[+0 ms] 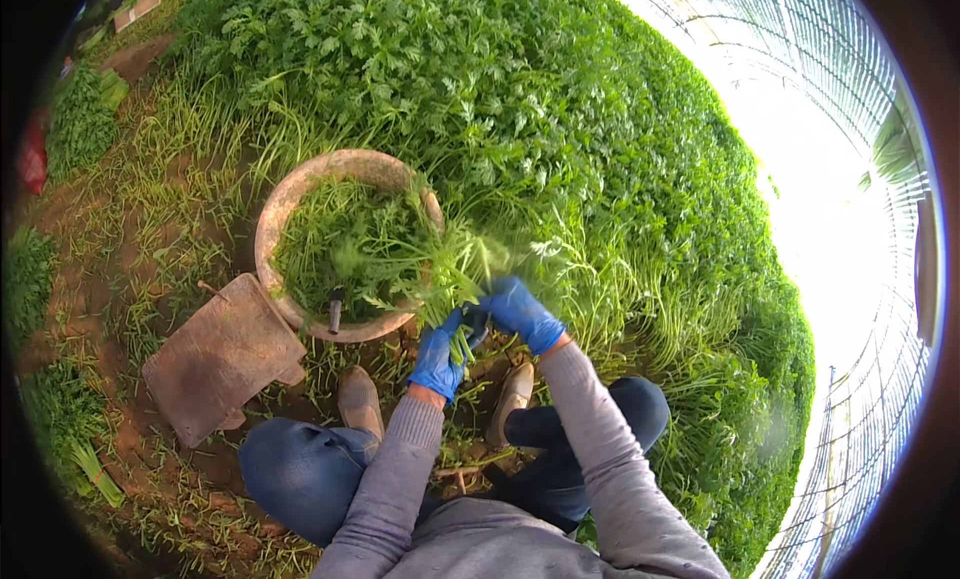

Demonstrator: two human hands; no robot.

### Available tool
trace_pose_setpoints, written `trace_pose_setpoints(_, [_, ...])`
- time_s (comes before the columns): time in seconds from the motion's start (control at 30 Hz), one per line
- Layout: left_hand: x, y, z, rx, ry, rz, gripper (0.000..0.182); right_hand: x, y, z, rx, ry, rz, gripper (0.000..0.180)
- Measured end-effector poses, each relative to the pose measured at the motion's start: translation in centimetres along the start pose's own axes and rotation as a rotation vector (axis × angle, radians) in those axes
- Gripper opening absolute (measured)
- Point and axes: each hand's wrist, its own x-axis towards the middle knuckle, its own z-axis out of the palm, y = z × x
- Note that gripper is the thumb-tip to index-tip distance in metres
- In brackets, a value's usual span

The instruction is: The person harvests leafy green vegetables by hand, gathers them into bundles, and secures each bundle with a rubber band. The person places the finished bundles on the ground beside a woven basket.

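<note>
My left hand [439,358], in a blue glove, grips a bunch of leafy greens [450,271] by the stems. The leaves fan up and left over the rim of a round, worn tub [271,226]. My right hand [521,313], also gloved in blue, is at the bunch's right side, fingers curled near the stems. Motion blur hides whether it pinches anything. A dark patch between the hands is unclear. Loose cut greens [337,226] fill much of the tub. A short handle [335,313], part dark and part pale, leans on its near rim.
A low wooden stool [225,361] lies left of the tub. Dense growing greens [525,114] rise ahead and to the right. A tied bundle [97,470] lies at left on littered soil. Farther off are a red bag [32,151] and a box [137,9].
</note>
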Motion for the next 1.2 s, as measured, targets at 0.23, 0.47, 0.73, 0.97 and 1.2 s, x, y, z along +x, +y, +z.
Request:
trace_pose_setpoints(0.23, [-0.8, 0.4, -1.7, 0.091, -0.047, -0.067, 0.022, -4.5, 4.2, 4.3, -0.160, 0.175, -0.172, 0.028])
trace_pose_setpoints(0.47, [-1.8, -0.1, -0.9, 0.381, -0.056, -0.081, 0.037, -6.7, 5.4, 5.7, -0.492, 0.193, -0.128, 0.031])
trace_pose_setpoints(0.73, [-2.8, 0.9, 0.2, 0.325, -0.167, -0.138, 0.022, -14.2, -3.6, -6.4, -0.516, 0.119, -0.501, 0.027])
trace_pose_setpoints(0.97, [-2.7, 1.4, -0.3, 0.493, -0.123, -0.189, 0.021, -20.1, -10.8, -28.8, -0.386, 0.399, -0.413, 0.040])
trace_pose_setpoints(1.2, [-4.5, 2.4, 2.4, -0.103, -0.229, -0.351, 0.024, -10.8, -7.2, -35.4, -0.462, 0.782, -0.185, 0.030])
